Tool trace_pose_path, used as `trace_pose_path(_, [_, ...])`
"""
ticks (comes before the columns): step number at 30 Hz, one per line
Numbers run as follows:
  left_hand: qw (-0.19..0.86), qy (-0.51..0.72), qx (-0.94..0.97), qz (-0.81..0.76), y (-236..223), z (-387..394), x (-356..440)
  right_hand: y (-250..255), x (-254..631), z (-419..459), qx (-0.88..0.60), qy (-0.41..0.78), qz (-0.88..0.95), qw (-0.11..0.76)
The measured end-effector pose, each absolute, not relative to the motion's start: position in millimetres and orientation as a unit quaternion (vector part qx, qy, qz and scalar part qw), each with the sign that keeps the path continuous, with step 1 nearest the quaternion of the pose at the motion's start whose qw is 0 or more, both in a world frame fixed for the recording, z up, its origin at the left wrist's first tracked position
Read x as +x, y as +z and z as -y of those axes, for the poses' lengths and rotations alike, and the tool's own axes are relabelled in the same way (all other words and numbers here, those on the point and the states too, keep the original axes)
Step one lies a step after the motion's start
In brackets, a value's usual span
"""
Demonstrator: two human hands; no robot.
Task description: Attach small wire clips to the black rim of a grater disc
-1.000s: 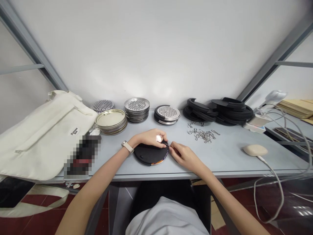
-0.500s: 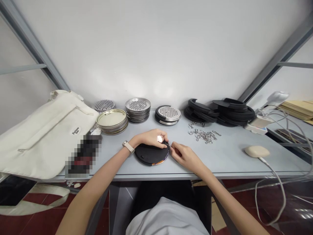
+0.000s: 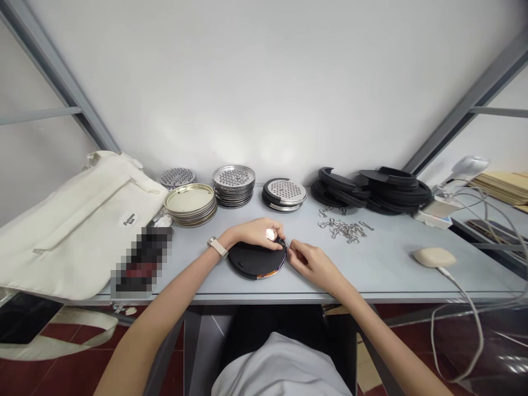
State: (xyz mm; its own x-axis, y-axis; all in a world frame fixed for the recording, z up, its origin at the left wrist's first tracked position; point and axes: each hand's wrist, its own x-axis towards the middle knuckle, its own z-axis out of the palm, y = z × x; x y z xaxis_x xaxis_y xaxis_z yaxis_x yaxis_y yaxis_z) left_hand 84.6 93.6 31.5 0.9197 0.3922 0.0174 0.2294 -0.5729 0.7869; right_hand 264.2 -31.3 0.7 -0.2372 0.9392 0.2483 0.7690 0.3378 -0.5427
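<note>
Left hand rests on flat black round disc; its fingers curl at the far-right rim, can't tell if gripping. Right hand: fingers pinch small silver metal clip at the rim. Disc lies on grey worktop, just left of right fingers. Loose silver wire clips beyond them, rightward.
</note>
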Motion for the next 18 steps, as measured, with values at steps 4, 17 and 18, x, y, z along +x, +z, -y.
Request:
trace_pose_path(4, [0.43, 0.094, 0.882, -0.169, 31.7, -94.0, 84.8, 0.3, 264.3, 31.1, -0.555, 0.16, 0.77, 0.271])
trace_pose_path(17, [0.415, 0.091, 0.89, -0.164, 36.5, -90.9, 84.7, -0.1, 265.2, 31.6, -0.556, 0.156, 0.769, 0.274])
trace_pose_path(18, [0.412, 0.09, 0.892, -0.162, 36.2, -91.6, 84.7, 0.1, 265.3, 31.7, -0.555, 0.159, 0.769, 0.273])
